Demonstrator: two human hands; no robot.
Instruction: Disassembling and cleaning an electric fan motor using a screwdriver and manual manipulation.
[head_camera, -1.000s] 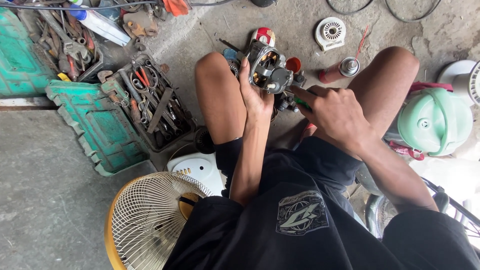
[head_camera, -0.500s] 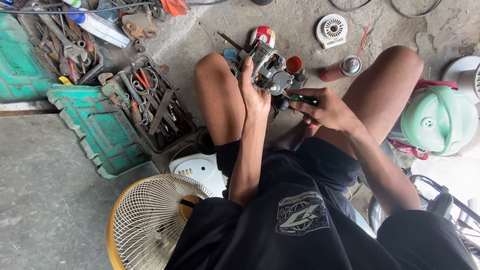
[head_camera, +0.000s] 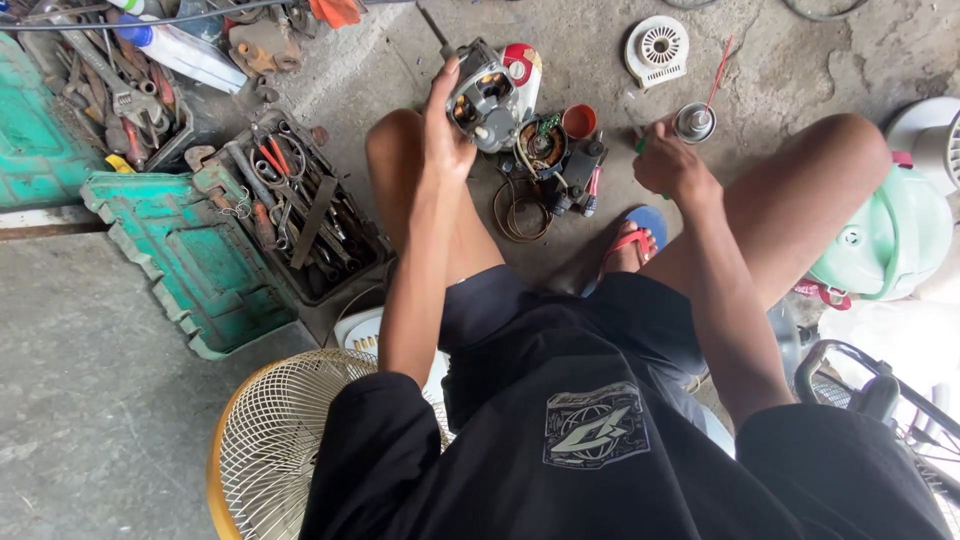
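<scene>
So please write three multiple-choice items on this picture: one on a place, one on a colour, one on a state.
1. Where is the open toolbox?
A. beside the left knee
B. on the lap
C. behind the right foot

2. What colour is the toolbox lid?
A. red
B. green
C. white

3. What does the left hand do?
A. rests open on the floor
B. holds up a grey motor housing
C. grips a hammer

Answers:
1 A, the toolbox sits on the floor next to the left knee.
2 B, the lid is green.
3 B, its fingers wrap the motor housing, lifted off the floor.
</scene>
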